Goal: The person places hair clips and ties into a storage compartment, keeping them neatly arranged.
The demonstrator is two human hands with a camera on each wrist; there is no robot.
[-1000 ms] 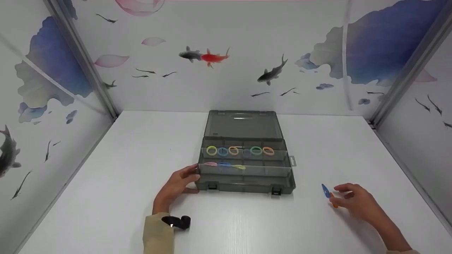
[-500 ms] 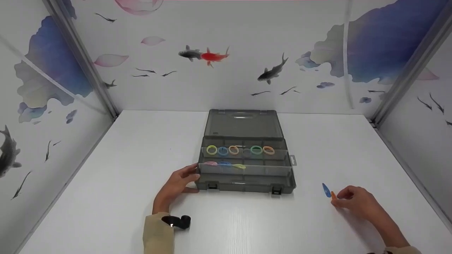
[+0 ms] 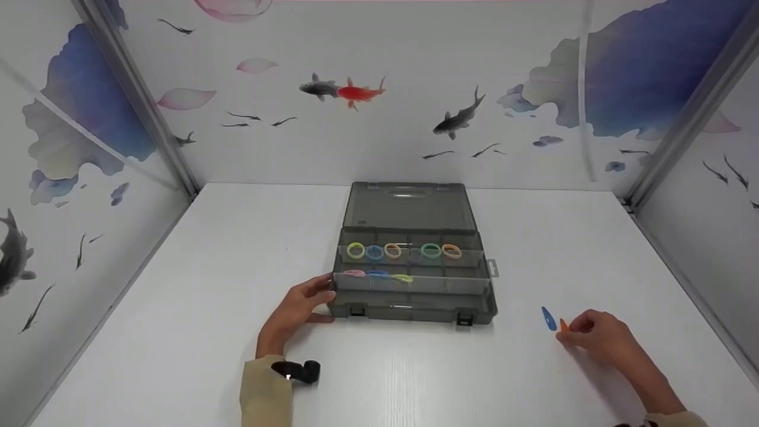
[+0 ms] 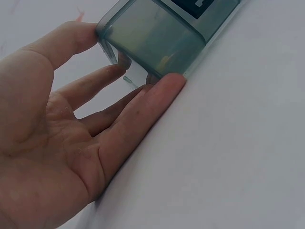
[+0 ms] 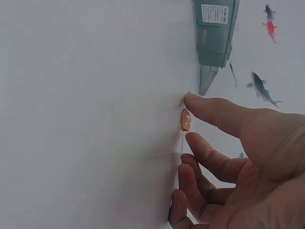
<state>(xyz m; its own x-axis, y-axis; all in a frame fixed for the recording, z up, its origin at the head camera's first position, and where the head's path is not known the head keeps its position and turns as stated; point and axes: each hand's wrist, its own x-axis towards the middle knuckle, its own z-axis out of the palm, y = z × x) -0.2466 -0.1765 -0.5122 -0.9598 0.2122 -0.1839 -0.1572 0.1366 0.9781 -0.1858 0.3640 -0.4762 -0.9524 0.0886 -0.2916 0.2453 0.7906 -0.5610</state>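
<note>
A grey see-through compartment box (image 3: 409, 308) lies with its lid raised towards the back wall. My left hand (image 3: 299, 308) rests against its left end; the spread, fairly straight fingers touch the box wall (image 4: 152, 43). On the right, my right hand (image 3: 599, 335) pinches a small orange hair clip (image 5: 186, 120) between thumb and index finger, low at the tabletop. A blue teardrop-shaped hair clip (image 3: 549, 318) lies just left of it, apart from the fingers. Inside the box, several hair ties (image 3: 431, 251) sit in the back row. Pink, blue and yellow clips (image 3: 376, 274) occupy the middle row.
The white table (image 3: 415, 379) is bounded by printed panels at the back and sides. The box's lid (image 3: 410, 207) leans back near the rear panel. A grey hanging tab (image 3: 493, 268) sticks out of the box's right side.
My right fingers have closed on the orange clip, which has shifted slightly right and away from the blue clip. My left hand stays against the box.
</note>
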